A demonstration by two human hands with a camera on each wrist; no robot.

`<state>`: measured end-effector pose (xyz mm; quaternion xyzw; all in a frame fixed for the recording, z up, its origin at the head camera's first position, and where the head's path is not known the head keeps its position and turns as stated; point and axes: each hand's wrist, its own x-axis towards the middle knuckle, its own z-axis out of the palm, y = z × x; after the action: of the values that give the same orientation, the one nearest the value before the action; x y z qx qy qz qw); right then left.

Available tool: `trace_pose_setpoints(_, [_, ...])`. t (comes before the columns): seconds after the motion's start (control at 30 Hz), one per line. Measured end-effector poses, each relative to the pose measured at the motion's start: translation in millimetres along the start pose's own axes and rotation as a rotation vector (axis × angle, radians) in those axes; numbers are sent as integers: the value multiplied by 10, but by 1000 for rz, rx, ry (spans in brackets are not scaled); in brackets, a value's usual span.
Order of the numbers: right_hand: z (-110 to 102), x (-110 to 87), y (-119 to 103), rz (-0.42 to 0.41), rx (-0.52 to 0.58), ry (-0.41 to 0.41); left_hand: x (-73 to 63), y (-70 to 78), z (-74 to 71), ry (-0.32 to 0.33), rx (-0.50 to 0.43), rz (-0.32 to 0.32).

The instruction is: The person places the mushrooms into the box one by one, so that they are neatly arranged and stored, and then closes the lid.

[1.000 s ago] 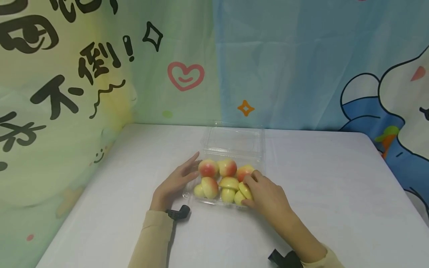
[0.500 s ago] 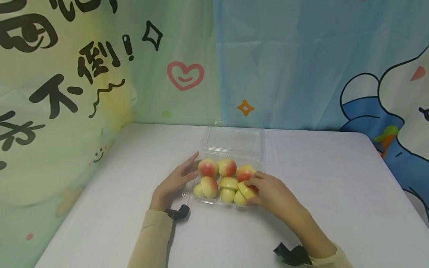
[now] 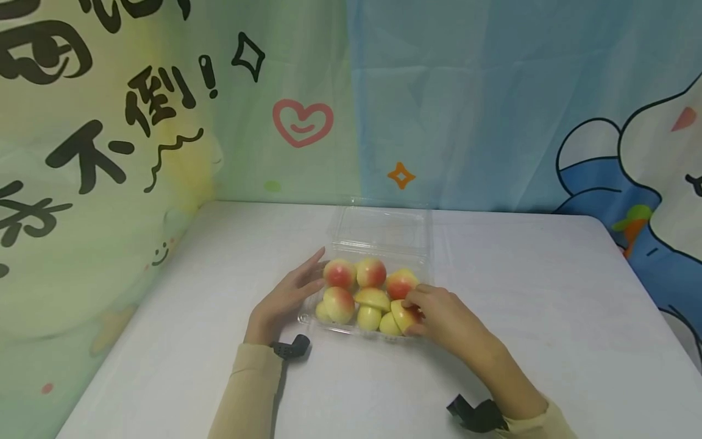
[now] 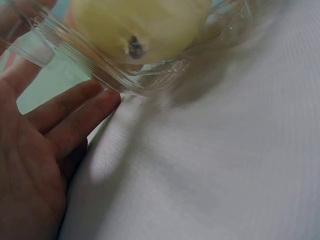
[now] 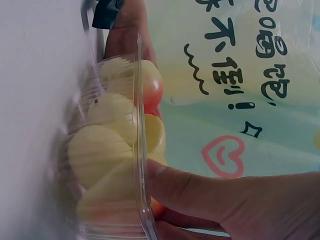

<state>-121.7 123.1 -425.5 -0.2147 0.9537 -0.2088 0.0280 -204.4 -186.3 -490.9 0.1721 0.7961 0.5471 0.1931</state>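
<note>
A clear plastic clamshell box (image 3: 351, 332) stands on the table with its lid (image 3: 384, 227) folded back. Inside it sit several yellow pieces with a red blush; some look mushroom-shaped, such as the front middle one (image 3: 372, 300). My left hand (image 3: 287, 299) stays at the box's left side, fingers straight, fingertips at the wall in the left wrist view. At the front right corner my right hand (image 3: 452, 317) holds a yellow-and-red mushroom-shaped piece (image 3: 403, 317) between thumb and fingers. In the right wrist view the thumb (image 5: 172, 182) lies over the box rim, and the fingertips are partly hidden.
A white cloth covers the table (image 3: 548, 305). Printed fabric backdrops (image 3: 466, 110) rise behind it and along the left. Dark wrist mounts (image 3: 477, 414) sit on both forearms. The back edge of the lid lies near the table's far edge.
My right hand has shifted slightly right, and the front right piece has turned and moved right with it. The front left and middle pieces tilt a little differently. My left hand has kept its place.
</note>
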Motion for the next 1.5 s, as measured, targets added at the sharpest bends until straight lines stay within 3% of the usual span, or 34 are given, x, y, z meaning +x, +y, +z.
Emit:
trace_pose_setpoints(0.13, [-14,5,15,-22,25,-12,2,-28,-20,-4,-2,3])
trace_pose_setpoints(0.23, [-27,1,36,-53,34,-12,33,-159,-22,12,-11,4])
trace_pose_setpoints(0.37, [-67,-22,75,-87,33,-14,16,-152,-18,17,-21,2])
trace_pose_setpoints(0.47, [-116,-45,86,-66,37,-8,16,-141,-21,12,-36,-8])
trace_pose_setpoints(0.7, [-84,12,52,-61,74,142,25,-108,-28,14,-20,-5])
trace_pose_setpoints(0.83, [30,110,3,-89,98,198,19,-13,-19,-14,-69,15])
trace_pose_setpoints(0.93, [113,184,-42,-88,76,185,21,62,-10,-37,-88,41])
trace_pose_setpoints(1.17, [214,249,-110,-47,-36,139,104,-111,-3,-32,-55,51])
trace_pose_setpoints(1.5, [296,305,-192,-43,-68,121,66,-154,-20,0,-51,50])
